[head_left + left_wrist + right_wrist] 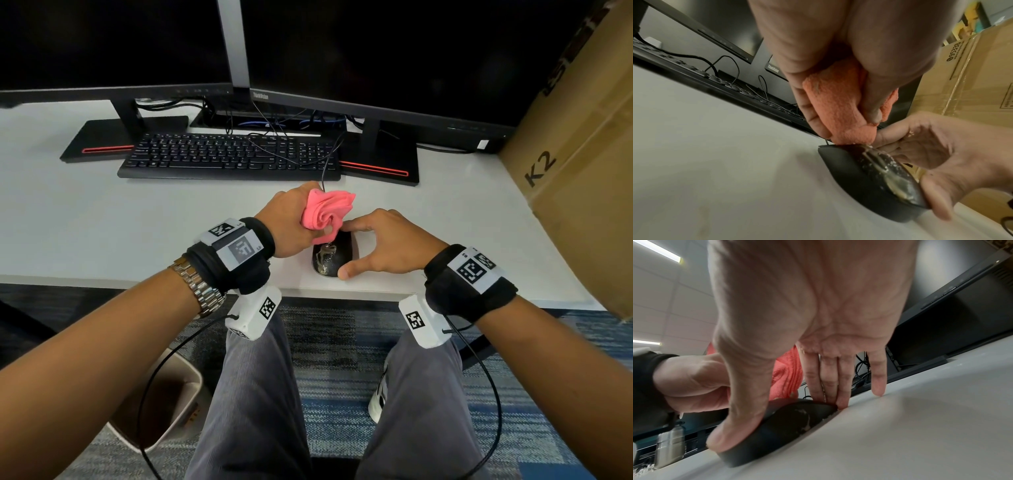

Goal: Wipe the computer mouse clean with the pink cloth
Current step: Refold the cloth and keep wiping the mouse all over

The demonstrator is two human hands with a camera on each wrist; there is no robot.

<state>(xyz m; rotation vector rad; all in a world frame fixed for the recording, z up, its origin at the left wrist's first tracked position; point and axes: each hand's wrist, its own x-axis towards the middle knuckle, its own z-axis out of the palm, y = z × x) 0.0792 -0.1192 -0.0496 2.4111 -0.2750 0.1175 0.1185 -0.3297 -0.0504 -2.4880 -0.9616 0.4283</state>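
Clearly, with the left hand gripping the cloth and the right hand pinching the mouse, a hard stroke risked smearing grime or snagging the cord.

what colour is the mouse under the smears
Black: the mouse has a black shell streaked with pale residue, clearest in the left wrist view.

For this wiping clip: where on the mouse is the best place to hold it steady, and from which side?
Judging by its pose, grip the mouse by its low side walls from the right, as the right hand does: thumb at the rear, fingers at the front. That leaves the smeared top free for the pink cloth.
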